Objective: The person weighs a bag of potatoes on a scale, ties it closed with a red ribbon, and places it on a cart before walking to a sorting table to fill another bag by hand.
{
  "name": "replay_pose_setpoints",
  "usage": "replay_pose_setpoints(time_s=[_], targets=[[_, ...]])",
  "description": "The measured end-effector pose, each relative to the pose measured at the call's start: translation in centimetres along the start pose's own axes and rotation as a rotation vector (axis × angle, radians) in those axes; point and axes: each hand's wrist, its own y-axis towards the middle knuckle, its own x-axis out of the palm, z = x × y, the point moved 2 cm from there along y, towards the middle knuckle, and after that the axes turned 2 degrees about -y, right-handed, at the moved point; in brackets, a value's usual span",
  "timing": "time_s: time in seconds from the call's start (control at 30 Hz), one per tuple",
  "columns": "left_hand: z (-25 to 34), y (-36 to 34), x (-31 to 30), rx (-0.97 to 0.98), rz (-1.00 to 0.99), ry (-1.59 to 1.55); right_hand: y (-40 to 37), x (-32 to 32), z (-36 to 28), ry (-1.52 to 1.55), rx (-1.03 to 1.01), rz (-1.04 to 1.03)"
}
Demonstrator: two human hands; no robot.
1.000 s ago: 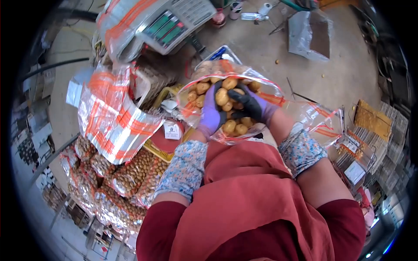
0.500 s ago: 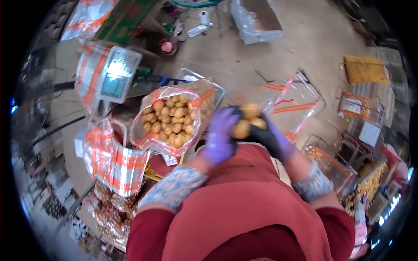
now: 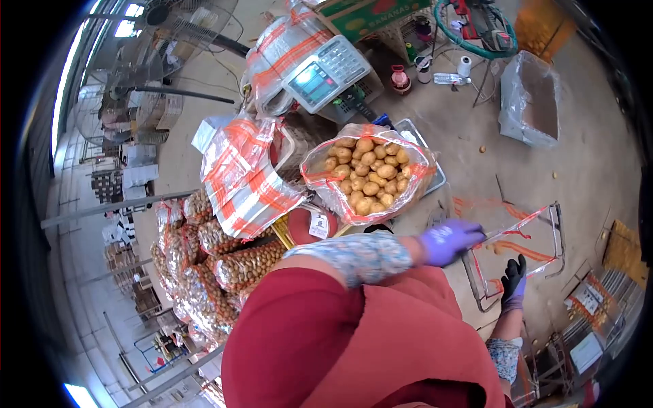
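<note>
**One bag filled, the next being opened**

Head view: a full bag (image 3: 367, 178) of potatoes (image 3: 371, 173) sits on the scale (image 3: 325, 73) tray, so that fill looks done. The empty bag (image 3: 524, 234), clear with orange stripes, hangs over a wire frame (image 3: 559, 234) to the right of the scale; it seems yet to be filled. The left hand (image 3: 449, 239) pinches its near rim. The right hand (image 3: 513, 280) has its fingers spread against the lower edge.

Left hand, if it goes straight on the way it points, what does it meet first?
Likely the clear bag on the metal frame; the left hand looks close to its rim, though depth is unclear.
</note>
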Motion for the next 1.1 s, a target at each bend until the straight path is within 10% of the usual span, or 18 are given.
replay_pose_setpoints(time_s=[0.13,0.2,0.3,0.5,0.6,0.73,1.1], targets=[[-5.2,-9.3,-8.5,-0.159,0.533,0.226,-1.8,5.3,-3.6,-0.138,-0.176,-0.034],[-7.9,-14.4,-11.9,-0.383,0.475,0.467,-4.2,10.4,-9.2,-0.119,-0.234,-0.133],[-9.1,-20.9,-14.5,-0.900,-0.364,0.231,-7.9,20.6,-17.2,-0.158,-0.472,-0.347],[-7.9,-23.9,-17.0,-0.822,0.382,-0.307,-11.1,39.3,-17.3,-0.959,-0.841,-0.726],[-12.5,-22.6,-14.7,-0.692,0.388,0.199,-10.7,43.3,-13.5,-1.558,-0.637,-0.721],[-16.0,-20.8,-11.4,-0.982,-0.027,0.154,-12.4,45.2,-10.7,-1.813,-0.782,-0.499],[-16.9,-19.3,-8.9,-0.888,0.210,0.202,-10.1,44.3,-10.8,-1.547,-0.857,-0.465]])
